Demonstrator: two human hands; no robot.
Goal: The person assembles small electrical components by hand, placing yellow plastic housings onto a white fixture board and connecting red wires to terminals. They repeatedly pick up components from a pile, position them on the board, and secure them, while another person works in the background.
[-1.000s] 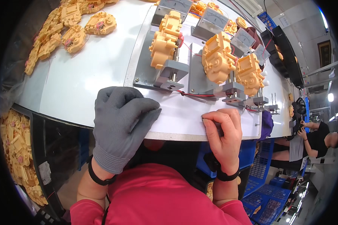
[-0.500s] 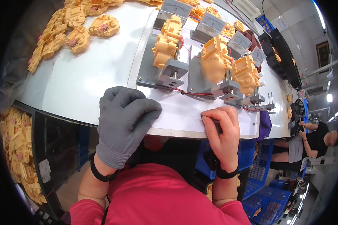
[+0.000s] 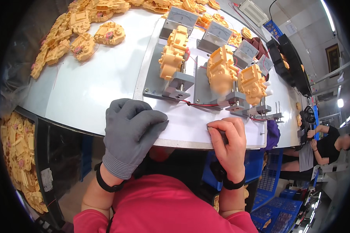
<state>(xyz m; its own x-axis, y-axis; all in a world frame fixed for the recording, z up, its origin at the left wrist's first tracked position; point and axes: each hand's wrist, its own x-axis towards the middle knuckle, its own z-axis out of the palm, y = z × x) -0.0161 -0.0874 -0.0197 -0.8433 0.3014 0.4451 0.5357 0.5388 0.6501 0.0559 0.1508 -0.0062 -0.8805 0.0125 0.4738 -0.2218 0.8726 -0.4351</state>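
Bright, sharp centre; dark fisheye rim

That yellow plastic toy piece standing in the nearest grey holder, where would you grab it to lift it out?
Probably by the upper body of the yellow toy piece, fingers on its two long sides, coming from above. It stands upright with its lower end seated in the grey holder, so the top and flanks are free. Red wires run at the base, so low grips look awkward.

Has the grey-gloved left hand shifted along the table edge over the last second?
No. The grey-gloved left hand still rests on the white table's near edge, just below the grey metal fixture plate; only the camera view drifted.
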